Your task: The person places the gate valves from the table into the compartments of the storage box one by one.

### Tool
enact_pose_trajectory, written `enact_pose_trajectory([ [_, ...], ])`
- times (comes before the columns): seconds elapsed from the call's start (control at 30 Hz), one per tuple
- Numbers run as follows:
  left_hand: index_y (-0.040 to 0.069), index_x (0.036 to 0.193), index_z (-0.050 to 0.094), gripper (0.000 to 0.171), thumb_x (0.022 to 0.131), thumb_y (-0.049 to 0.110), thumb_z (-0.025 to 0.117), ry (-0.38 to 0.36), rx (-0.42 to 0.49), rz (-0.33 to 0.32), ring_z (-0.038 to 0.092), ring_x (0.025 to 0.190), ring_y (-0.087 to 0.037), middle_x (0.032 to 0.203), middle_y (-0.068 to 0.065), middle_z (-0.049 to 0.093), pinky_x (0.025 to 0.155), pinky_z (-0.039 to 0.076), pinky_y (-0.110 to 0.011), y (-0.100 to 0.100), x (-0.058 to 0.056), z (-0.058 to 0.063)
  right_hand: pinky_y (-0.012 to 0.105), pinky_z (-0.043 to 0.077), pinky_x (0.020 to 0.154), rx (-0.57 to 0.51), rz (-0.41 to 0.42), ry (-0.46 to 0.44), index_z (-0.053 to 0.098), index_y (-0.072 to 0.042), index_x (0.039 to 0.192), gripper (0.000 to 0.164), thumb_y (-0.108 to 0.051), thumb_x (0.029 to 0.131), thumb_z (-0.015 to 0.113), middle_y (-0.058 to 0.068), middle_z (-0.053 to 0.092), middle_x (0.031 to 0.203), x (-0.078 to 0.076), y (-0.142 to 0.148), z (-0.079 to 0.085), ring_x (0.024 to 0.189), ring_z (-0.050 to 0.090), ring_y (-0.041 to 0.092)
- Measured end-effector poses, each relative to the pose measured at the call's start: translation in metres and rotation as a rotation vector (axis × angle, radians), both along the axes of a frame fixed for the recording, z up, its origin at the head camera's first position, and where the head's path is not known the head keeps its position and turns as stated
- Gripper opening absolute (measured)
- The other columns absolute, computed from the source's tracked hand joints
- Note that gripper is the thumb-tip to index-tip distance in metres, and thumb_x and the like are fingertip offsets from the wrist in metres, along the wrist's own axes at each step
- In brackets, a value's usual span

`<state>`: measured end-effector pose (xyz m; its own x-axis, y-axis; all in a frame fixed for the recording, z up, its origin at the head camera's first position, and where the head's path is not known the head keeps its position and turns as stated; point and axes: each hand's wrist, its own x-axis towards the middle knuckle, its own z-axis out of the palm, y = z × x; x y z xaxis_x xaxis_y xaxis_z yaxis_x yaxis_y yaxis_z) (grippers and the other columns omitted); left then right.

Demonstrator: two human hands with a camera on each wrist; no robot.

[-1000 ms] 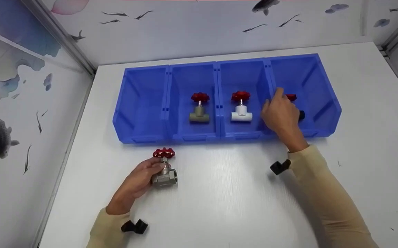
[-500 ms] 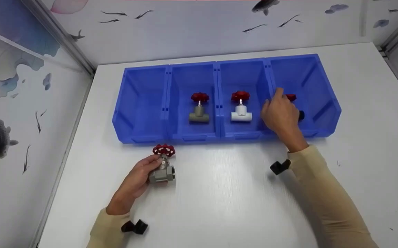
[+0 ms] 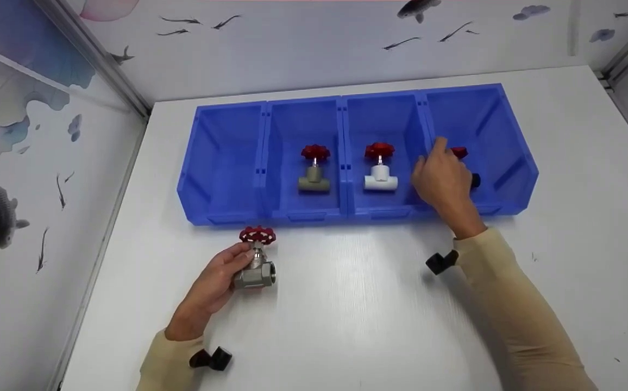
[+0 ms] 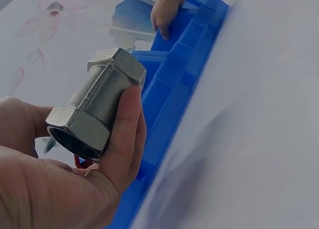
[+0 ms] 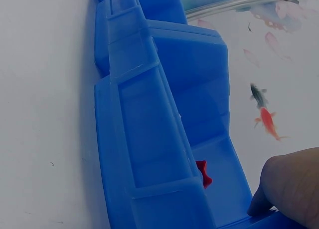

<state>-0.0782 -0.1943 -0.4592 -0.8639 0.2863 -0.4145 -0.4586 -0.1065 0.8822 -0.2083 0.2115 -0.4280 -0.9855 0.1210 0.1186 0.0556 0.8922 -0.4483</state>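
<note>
My left hand (image 3: 219, 279) holds a metal gate valve (image 3: 257, 274) with a red handwheel (image 3: 257, 235), just in front of the leftmost bins. In the left wrist view the silver valve body (image 4: 94, 99) is held with its hexagonal ends showing, one open end towards the camera. My right hand (image 3: 443, 176) grips the divider wall between the two rightmost blue storage bins, thumb on one side and fingers on the other. Beside it, a valve with a red handle (image 3: 459, 153) and a black end (image 3: 475, 181) is mostly hidden by that hand.
The row of blue bins (image 3: 303, 218) stands on a white table (image 3: 346, 326). An olive-grey valve (image 3: 314, 182) lies in the second bin and a white valve (image 3: 381, 179) in the third. Printed walls (image 3: 314, 49) stand behind and at the left.
My left hand has tilted the gate valve and shifted it slightly left, so its handwheel faces the head camera more. The right hand has stayed on the divider wall.
</note>
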Motion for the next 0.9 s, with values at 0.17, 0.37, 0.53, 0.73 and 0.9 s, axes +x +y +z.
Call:
enact_pose_trajectory([
  [0.17,-0.007,0.129,0.041,0.032,0.104,0.013,0.047,0.007,-0.001,0.012,0.060,0.093,-0.013,0.108,-0.006,0.056,0.079,0.051,-0.025,-0.001,0.001,0.001,0.062,0.049,0.067,-0.004,-0.003,-0.020,0.037,0.010,0.133,0.046,-0.022,0.101,0.045,0.031,0.061,0.097,0.000,0.000,0.002,0.082,0.063,0.051],
  [0.37,-0.010,0.134,0.036,0.039,0.104,0.012,0.045,0.001,0.011,0.009,0.060,0.095,-0.014,0.111,-0.008,0.055,0.081,0.052,-0.026,-0.002,0.001,0.001,0.062,0.049,0.065,-0.002,-0.003,-0.017,0.037,0.010,0.132,0.046,-0.022,0.101,0.045,0.031,0.061,0.095,0.000,0.000,0.002,0.080,0.063,0.050],
  [0.53,-0.010,0.136,0.033,0.040,0.105,0.013,0.044,0.020,0.045,-0.001,0.064,0.095,-0.016,0.110,-0.008,0.055,0.080,0.057,-0.033,-0.004,0.003,0.003,0.062,0.049,0.064,0.015,-0.004,-0.003,0.038,0.011,0.131,0.045,-0.023,0.101,0.044,0.031,0.061,0.093,0.000,-0.001,0.000,0.079,0.063,0.051],
  [0.73,-0.012,0.143,0.027,0.051,0.103,0.011,0.048,0.045,0.021,-0.011,0.063,0.099,-0.014,0.122,-0.012,0.055,0.079,0.057,-0.032,-0.007,0.005,0.009,0.063,0.049,0.068,0.005,-0.005,-0.020,0.036,0.011,0.136,0.049,-0.023,0.101,0.043,0.032,0.062,0.100,0.000,0.000,0.001,0.084,0.063,0.052],
  [0.9,-0.012,0.143,0.029,0.052,0.101,0.007,0.051,0.069,-0.017,0.027,0.064,0.098,-0.013,0.129,-0.017,0.056,0.078,0.057,-0.031,-0.010,0.006,0.012,0.062,0.049,0.068,-0.004,-0.006,-0.014,0.037,0.010,0.135,0.048,-0.023,0.101,0.044,0.032,0.062,0.101,0.000,0.000,0.001,0.084,0.064,0.051],
])
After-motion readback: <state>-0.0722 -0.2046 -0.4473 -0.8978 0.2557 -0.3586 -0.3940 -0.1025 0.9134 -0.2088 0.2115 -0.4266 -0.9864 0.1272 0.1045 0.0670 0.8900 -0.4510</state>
